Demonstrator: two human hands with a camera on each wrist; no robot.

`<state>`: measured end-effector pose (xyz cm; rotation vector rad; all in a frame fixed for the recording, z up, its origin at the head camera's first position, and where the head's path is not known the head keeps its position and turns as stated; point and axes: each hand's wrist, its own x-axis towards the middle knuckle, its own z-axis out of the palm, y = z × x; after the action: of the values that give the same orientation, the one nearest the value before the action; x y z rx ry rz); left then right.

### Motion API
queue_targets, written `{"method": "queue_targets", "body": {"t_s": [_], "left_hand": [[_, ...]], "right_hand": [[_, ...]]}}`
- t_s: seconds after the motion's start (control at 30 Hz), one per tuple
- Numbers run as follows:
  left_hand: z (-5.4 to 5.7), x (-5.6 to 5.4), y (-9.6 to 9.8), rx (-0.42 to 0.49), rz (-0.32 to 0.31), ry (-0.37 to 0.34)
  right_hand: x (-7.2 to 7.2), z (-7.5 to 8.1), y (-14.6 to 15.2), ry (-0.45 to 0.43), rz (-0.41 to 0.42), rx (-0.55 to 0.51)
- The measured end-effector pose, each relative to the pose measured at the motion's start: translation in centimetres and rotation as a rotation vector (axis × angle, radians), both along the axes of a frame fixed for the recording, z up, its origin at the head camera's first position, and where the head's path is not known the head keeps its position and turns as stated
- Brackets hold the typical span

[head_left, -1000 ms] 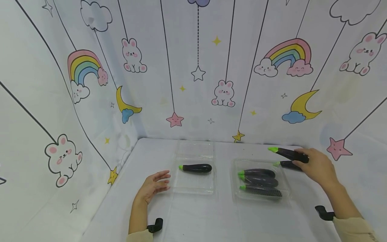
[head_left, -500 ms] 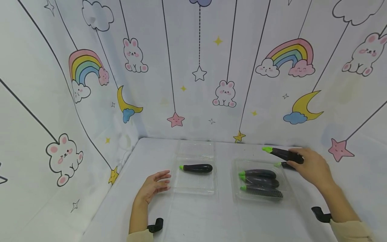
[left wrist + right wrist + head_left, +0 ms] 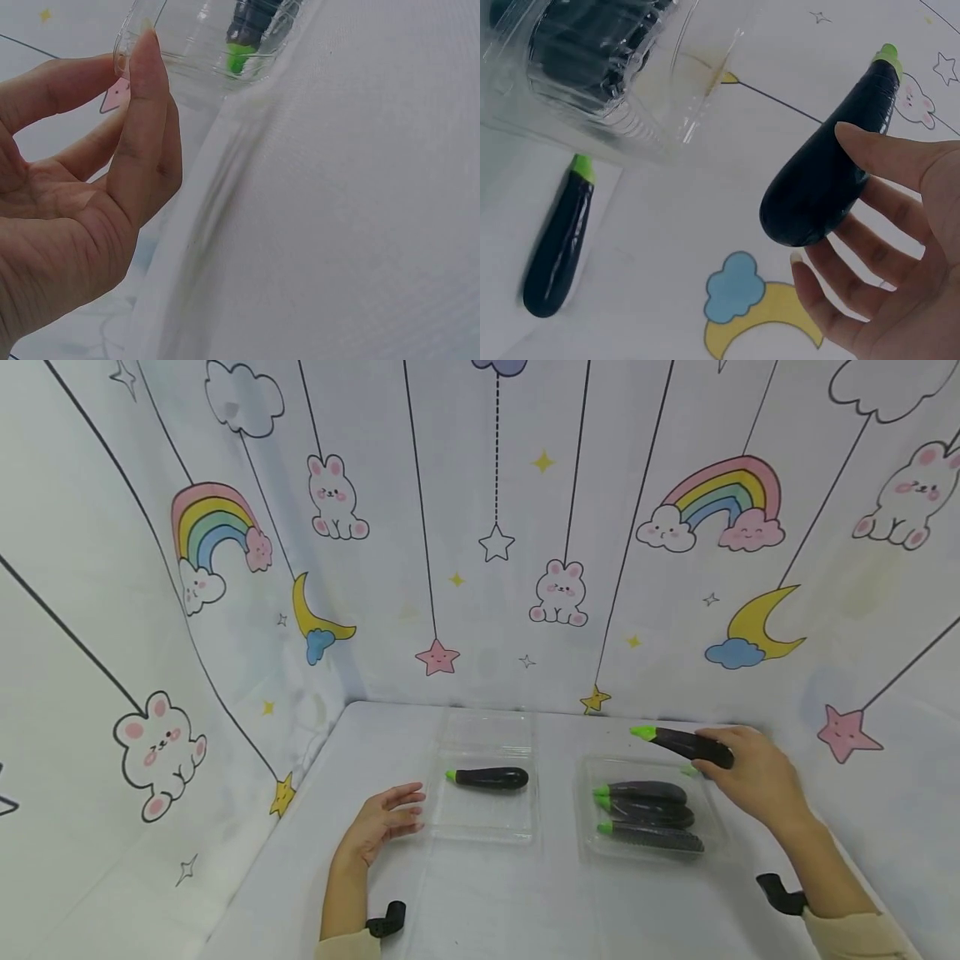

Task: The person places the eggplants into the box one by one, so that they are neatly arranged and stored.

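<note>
My right hand holds a dark eggplant with a bright green stem end, raised above the back of the right clear plastic box. In the right wrist view, its thumb lies across the held eggplant and the fingers are behind it. Several eggplants lie in that box. A further eggplant rests on the table outside it, mostly hidden by my right hand in the head view. My left hand has relaxed fingers right at the left edge of the left clear box, which contains one eggplant.
The left box's transparent lid lies folded back behind it. A white cloth covers the table. Behind stands a white curtain printed with rabbits, stars and rainbows. Black wrist cameras sit on both forearms.
My right hand has moved left with the eggplant, from beyond the right box's right edge to above its back right. The left hand stays in place.
</note>
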<state>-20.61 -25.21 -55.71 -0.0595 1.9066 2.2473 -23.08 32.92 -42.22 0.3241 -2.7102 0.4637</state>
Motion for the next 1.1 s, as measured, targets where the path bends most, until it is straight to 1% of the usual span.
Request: {"method": "queue_targets", "body": {"t_s": [0.1,0.27,0.4,0.67,0.9,1.1], "left_hand": [[-0.1,0.0,0.0,0.0,-0.003,-0.005],[0.1,0.0,0.0,0.0,-0.02,-0.006],[0.2,-0.1,0.0,0.0,-0.019,-0.001],[-0.2,-0.1,-0.1,0.001,-0.023,0.007],[-0.3,-0.1,-0.1,0.011,-0.021,0.0],[-0.3,-0.2,-0.1,0.007,-0.032,0.001]], "right_hand": [[0.0,0.0,-0.5,-0.001,0.007,-0.003],[0.3,0.6,-1.6,0.006,0.019,-0.013],[0.4,0.8,-2.5,-0.01,0.021,-0.02],[0.6,0.5,-3.7,-0.03,0.02,-0.013],[0.6,0.4,-5.2,-0.042,0.043,-0.007],[0.7,0.4,-6.6,-0.053,0.07,-0.037]]}}
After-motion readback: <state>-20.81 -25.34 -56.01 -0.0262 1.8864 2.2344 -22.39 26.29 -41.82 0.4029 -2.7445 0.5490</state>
